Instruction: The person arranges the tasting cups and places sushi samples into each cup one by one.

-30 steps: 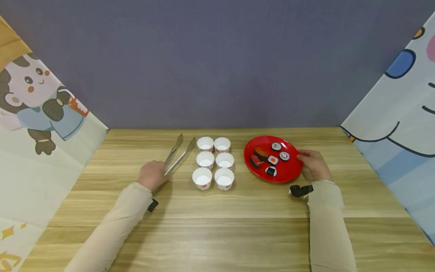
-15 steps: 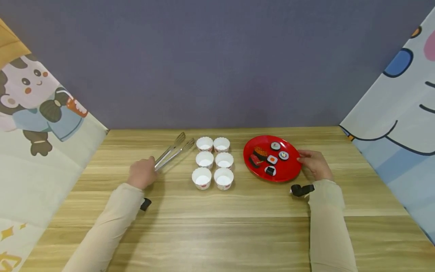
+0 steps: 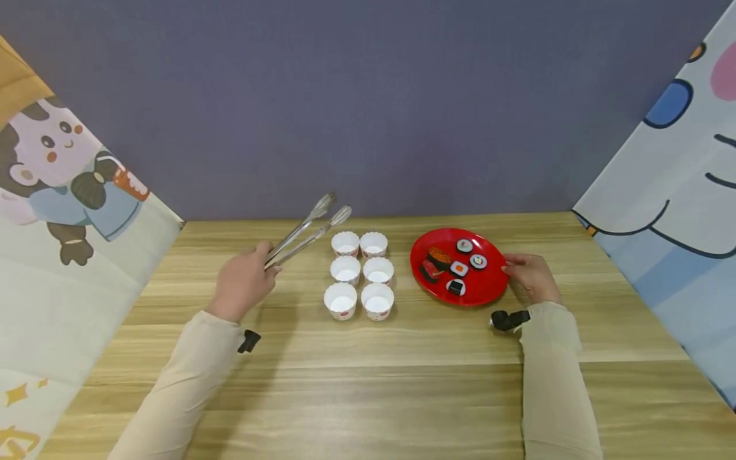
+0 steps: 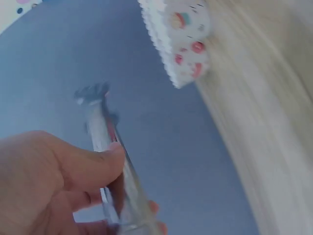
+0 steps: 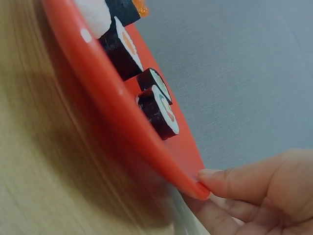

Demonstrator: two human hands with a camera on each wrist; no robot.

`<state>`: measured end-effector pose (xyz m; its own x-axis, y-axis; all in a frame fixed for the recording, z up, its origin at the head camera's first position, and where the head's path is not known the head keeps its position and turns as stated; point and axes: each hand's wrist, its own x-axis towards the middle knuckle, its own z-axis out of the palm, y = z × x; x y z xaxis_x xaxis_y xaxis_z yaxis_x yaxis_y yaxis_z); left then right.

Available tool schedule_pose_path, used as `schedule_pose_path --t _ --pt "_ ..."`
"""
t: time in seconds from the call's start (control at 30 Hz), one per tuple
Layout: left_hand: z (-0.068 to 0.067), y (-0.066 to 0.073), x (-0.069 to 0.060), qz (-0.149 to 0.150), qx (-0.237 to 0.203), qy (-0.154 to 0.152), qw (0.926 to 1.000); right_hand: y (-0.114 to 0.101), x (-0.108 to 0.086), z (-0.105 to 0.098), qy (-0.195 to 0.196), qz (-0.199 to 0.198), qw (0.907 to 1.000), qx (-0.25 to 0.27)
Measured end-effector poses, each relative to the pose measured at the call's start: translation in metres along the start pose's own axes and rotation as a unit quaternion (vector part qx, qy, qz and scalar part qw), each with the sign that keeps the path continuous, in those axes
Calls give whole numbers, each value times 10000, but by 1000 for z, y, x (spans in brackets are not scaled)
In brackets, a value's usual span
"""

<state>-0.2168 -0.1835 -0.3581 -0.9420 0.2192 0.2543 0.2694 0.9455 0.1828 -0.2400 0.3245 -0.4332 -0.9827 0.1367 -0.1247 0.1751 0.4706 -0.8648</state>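
Note:
My left hand [image 3: 244,281] grips a pair of metal tongs [image 3: 305,231] near the handle end, and the tips stand apart, pointing up and to the right above the table. In the left wrist view the thumb lies along one arm of the tongs [image 4: 100,132], which look blurred. My right hand [image 3: 531,278] pinches the right rim of a round red plate [image 3: 491,281]. On that plate sit several sushi pieces, among them a sushi roll [image 5: 159,112] and a rice ball [image 3: 456,287] with a dark wrap. In the right wrist view the thumb lies on top of the rim, fingers below.
Several white paper cups [image 3: 345,270] stand in two columns between the tongs and the plate. A grey-blue wall panel [image 3: 368,108] rises behind the wooden table [image 3: 368,383]. Printed cloths [image 3: 92,185] flank it on both sides.
My left hand first drew left with the tongs, then raised them, so the tips now stand higher and farther right. The right hand keeps its hold on the plate's rim.

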Motion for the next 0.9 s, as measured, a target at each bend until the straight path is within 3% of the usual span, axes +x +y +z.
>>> schedule_pose_path --t 0.17,0.7,0.9 --pt "-2 17 6 302 -119 164 9993 3 2 -3 43 -2 9996 272" --pt "-5 68 30 518 133 -213 9983 2 4 5 132 155 9998 -8" --pt "-1 88 34 677 299 -332 9967 2 4 4 195 437 9988 -74"
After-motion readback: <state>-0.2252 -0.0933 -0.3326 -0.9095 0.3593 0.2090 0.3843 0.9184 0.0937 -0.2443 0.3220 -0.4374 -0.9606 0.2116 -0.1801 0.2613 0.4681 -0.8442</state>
